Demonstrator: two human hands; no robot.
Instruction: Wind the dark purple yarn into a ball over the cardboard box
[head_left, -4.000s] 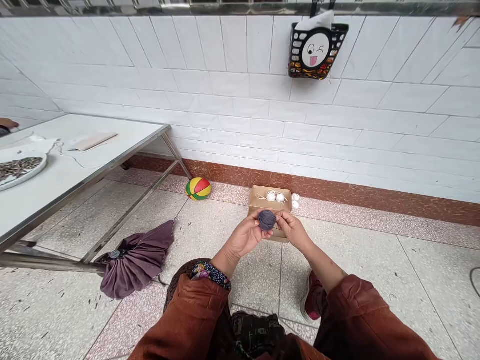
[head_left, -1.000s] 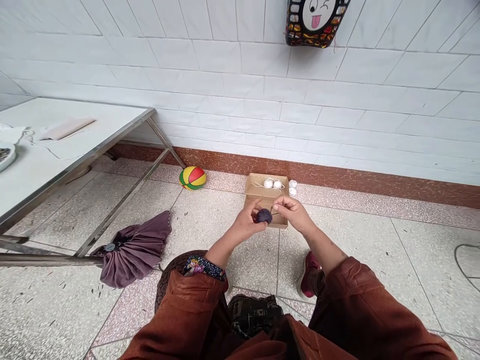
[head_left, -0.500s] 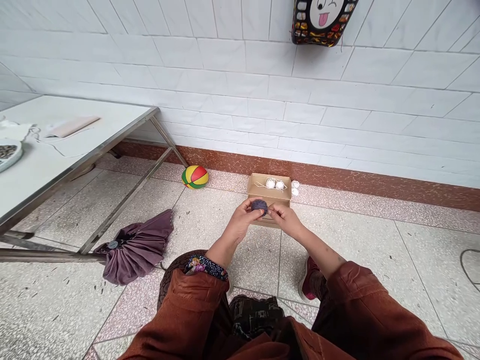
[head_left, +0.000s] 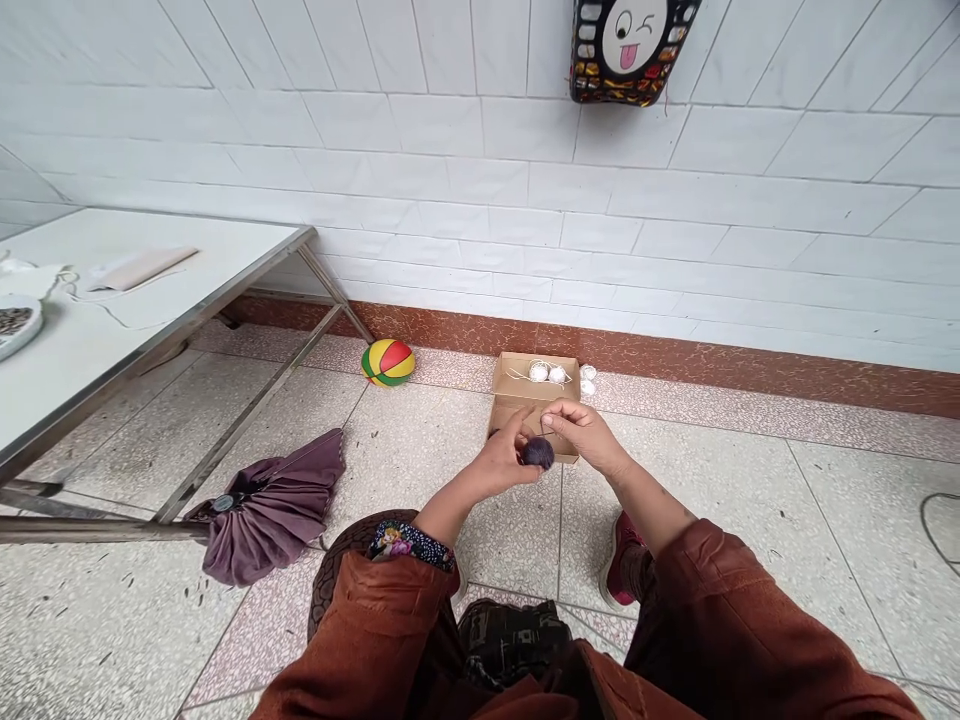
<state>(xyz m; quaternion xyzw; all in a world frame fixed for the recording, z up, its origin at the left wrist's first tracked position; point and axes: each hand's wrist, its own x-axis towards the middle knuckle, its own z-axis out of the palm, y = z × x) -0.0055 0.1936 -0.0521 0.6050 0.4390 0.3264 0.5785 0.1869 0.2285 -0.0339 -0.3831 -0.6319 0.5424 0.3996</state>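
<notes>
My left hand (head_left: 501,462) has its fingers curled round a dark purple-grey ball of yarn (head_left: 538,453). Just to the right, my right hand (head_left: 583,432) pinches the yarn's strand, which runs thin and taut back to the ball. Both hands are above the near half of an open cardboard box (head_left: 571,405) on the floor. White balls of yarn (head_left: 539,371) with loose strands lie in the box's far half. Another dark thing shows partly behind my left hand; I cannot make out what it is.
White balls (head_left: 588,378) sit on the floor at the box's right. A striped ball (head_left: 388,362) lies near the leg of a white-topped metal table (head_left: 172,290). A folded purple umbrella (head_left: 274,510) is on the floor at left. A black basket (head_left: 630,50) hangs on the wall.
The yarn ball has moved slightly right and nearer to me, tilted in my left hand. My right hand has risen a little, drawing the strand away from the ball.
</notes>
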